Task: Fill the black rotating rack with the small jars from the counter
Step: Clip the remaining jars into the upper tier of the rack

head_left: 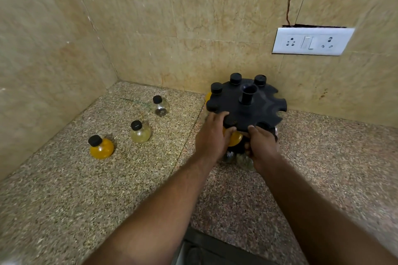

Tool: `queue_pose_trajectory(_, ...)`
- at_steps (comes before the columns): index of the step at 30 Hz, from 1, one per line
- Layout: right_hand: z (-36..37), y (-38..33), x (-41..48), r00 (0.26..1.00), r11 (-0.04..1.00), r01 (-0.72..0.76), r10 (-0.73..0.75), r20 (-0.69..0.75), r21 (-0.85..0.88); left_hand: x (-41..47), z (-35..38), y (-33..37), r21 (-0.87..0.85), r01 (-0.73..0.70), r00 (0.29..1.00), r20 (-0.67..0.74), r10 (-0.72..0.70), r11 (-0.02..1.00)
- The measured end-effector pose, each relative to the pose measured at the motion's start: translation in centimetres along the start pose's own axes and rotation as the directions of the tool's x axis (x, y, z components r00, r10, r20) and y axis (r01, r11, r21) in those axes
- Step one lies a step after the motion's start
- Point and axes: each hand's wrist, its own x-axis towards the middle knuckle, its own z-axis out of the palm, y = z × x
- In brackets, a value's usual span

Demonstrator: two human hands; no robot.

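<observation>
The black rotating rack [261,106] stands on the speckled counter near the back wall. Three black jar caps [235,78] poke up through its far slots. My left hand [212,135] grips a yellow-filled jar [235,138] whose black cap sits in a near slot of the rack. My right hand [261,145] holds the rack's near rim, thumb on top. Loose on the counter to the left stand three round jars with black caps: an orange one [101,147], a pale yellow one [140,132] and a clear one [160,106].
Beige tiled walls close the corner at the left and back. A white socket plate [312,41] with a thin wire above it is on the back wall, right of the rack. The counter's front edge [215,241] lies between my forearms.
</observation>
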Motion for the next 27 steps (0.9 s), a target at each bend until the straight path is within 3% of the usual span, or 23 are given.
queue_pose_trajectory(4,2.1,-0.3,-1.7,1.0,0.998,-0.007,0.008,0.027,-0.062,0.2,-0.7,-1.7,-0.152,0.154,0.98,-0.105,-0.17,0.976)
queue_pose_trajectory(8,4.2,1.0,-2.9,0.993,0.997,-0.01,0.019,0.114,-0.078,0.1,-1.3,-4.5,-0.24,0.234,0.959,-0.105,-0.265,0.942)
queue_pose_trajectory(14,8.6,5.4,-1.8,0.966,0.926,0.101,-0.004,0.26,-0.363,-1.6,-1.0,-10.5,-0.273,0.402,0.895,-0.083,-0.438,0.874)
queue_pose_trajectory(18,12.8,7.5,-0.1,0.928,0.798,0.227,-0.004,0.372,-0.559,-2.3,-1.1,-15.2,-0.37,0.529,0.802,-0.075,-0.593,0.764)
queue_pose_trajectory(22,17.3,8.7,1.3,0.899,0.627,0.33,0.021,0.438,-0.706,-2.9,-0.4,-20.0,-0.508,0.606,0.662,-0.104,-0.742,0.612)
queue_pose_trajectory(27,21.4,10.3,3.3,0.864,0.398,0.452,0.028,0.502,-0.799,-1.7,-2.0,-23.0,-0.477,0.637,0.59,-0.203,-0.781,0.605)
